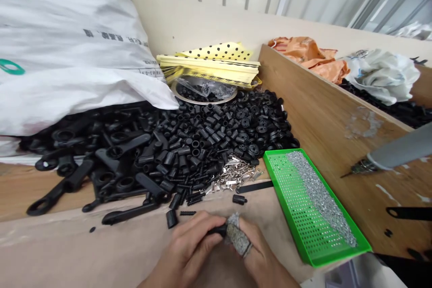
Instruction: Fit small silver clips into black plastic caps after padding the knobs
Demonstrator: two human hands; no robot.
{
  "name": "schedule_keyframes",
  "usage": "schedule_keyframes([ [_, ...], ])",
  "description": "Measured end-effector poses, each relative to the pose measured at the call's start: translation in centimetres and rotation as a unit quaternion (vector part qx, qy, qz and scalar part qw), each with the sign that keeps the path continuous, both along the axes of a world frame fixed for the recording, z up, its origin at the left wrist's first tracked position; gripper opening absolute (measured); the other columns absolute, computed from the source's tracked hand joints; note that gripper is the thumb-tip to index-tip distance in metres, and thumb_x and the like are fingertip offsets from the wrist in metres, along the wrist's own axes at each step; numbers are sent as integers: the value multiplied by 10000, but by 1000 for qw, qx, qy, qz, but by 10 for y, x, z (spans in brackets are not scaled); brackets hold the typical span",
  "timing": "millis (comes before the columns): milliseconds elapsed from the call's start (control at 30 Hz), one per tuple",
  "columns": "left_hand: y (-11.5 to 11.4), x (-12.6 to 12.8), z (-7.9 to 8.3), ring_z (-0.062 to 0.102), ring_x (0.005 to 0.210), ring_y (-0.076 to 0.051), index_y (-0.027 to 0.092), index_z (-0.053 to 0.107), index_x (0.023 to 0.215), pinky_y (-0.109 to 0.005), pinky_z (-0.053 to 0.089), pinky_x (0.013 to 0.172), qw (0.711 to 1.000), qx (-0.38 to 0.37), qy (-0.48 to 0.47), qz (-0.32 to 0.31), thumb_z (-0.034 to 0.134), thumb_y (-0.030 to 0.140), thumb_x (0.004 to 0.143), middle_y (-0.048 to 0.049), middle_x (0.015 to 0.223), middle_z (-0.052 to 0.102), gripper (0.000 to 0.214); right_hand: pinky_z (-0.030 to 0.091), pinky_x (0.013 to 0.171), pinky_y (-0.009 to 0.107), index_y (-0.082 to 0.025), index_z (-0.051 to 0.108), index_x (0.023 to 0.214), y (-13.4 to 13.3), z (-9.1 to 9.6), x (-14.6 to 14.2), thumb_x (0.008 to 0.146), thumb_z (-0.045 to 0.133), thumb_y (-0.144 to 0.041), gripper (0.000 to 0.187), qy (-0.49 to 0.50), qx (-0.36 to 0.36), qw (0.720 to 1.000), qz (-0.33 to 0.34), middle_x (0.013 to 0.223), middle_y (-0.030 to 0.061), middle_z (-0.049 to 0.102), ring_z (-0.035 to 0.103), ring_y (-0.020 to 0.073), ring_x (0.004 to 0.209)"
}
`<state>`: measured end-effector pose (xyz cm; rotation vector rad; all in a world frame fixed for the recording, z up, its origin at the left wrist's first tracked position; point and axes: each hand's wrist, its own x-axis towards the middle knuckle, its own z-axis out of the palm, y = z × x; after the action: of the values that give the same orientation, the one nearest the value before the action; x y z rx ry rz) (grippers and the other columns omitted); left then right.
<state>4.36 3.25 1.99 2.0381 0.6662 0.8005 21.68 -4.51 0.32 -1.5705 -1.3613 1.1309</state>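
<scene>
My left hand (192, 245) is closed around a small black plastic part (221, 230), whose end points right. My right hand (258, 249) meets that end with its fingers pressed together. Grey, worn, fuzzy wrapping (238, 236) covers fingers of the right hand. What the right fingertips pinch, if anything, is hidden. Just beyond the hands, on the brown work surface, lie a short black cylinder (172, 218), a black threaded piece (188, 213) and a stubby black part with a narrow tip (239, 199).
A heap of black plastic parts (202, 139) spreads ahead, with small metal pieces (232, 175) at its front. Right of it, a green tray (283, 207) holds tiny silvery pieces. A grey power screwdriver (394, 150) juts in from the right. A white sack (67, 45) stands left.
</scene>
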Motion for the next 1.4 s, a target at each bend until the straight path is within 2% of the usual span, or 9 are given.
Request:
schedule_keyframes([
  [67, 0, 1, -1, 638, 794, -119, 281, 614, 1081, -160, 473, 705, 999, -30, -9, 14, 515, 176, 889, 19, 879, 682, 239, 450, 944, 317, -269, 550, 1201, -4, 5, 0, 915, 438, -272, 307, -56, 9, 998, -1, 1160, 53, 614, 541, 220, 1117],
  [167, -2, 2, -2, 657, 819, -123, 291, 654, 1025, -160, 477, 740, 994, -104, -16, 32, 529, 218, 883, 34, 904, 712, 202, 439, 952, 327, -233, 503, 1237, -3, 7, 0, 845, 426, -156, 408, -127, 83, 986, 66, 1168, 82, 608, 543, 223, 1112],
  [267, -2, 3, -2, 664, 829, -149, 277, 694, 970, -182, 490, 748, 981, -185, -23, 48, 555, 280, 860, 21, 906, 731, 177, 452, 902, 398, -140, 558, 1078, 5, -1, 0, 724, 411, -116, 384, -186, 201, 957, 97, 991, 126, 627, 572, 256, 985],
  [367, -2, 5, -2, 647, 786, -166, 244, 719, 931, -204, 490, 710, 961, -267, -26, 67, 606, 368, 811, -8, 856, 733, 206, 483, 716, 394, -140, 558, 887, 12, -9, 1, 667, 422, -145, 258, -251, 284, 922, 82, 807, 107, 576, 540, 248, 782],
  [533, 0, 9, -3, 471, 493, -91, 169, 712, 912, -172, 355, 472, 887, -454, -40, 66, 661, 547, 716, 12, 556, 609, 428, 441, 638, 361, -156, 537, 790, 16, 0, 5, 627, 426, -95, 207, -325, 315, 884, 117, 770, 83, 530, 464, 217, 704],
  [767, 2, 10, -1, 353, 400, -46, 136, 648, 860, -162, 225, 416, 836, -542, -48, 68, 650, 585, 712, 30, 477, 551, 473, 359, 600, 328, -150, 533, 738, 22, 15, 9, 744, 364, -49, 197, -356, 369, 847, 142, 759, 84, 515, 430, 206, 693],
  [900, 4, 11, 1, 342, 392, -52, 135, 625, 807, -171, 219, 410, 846, -530, -19, 56, 623, 601, 721, 37, 456, 523, 474, 352, 621, 338, -162, 525, 712, 23, 17, 11, 746, 365, -39, 205, -381, 370, 832, 160, 734, 72, 505, 425, 208, 693],
  [1200, -6, 10, -8, 452, 542, -97, 174, 630, 913, -187, 346, 504, 907, -416, -59, 42, 600, 544, 779, 28, 601, 553, 394, 465, 717, 345, -181, 513, 839, 17, 14, 4, 738, 365, -107, 194, -239, 241, 935, 107, 794, 78, 568, 538, 217, 775],
  [1400, -7, 9, -10, 545, 663, -136, 211, 638, 913, -210, 433, 610, 954, -294, -26, 62, 534, 442, 856, 11, 712, 606, 260, 482, 775, 309, -195, 515, 871, 13, 21, 0, 723, 372, -64, 244, -223, 167, 955, 102, 821, 65, 608, 591, 206, 801],
])
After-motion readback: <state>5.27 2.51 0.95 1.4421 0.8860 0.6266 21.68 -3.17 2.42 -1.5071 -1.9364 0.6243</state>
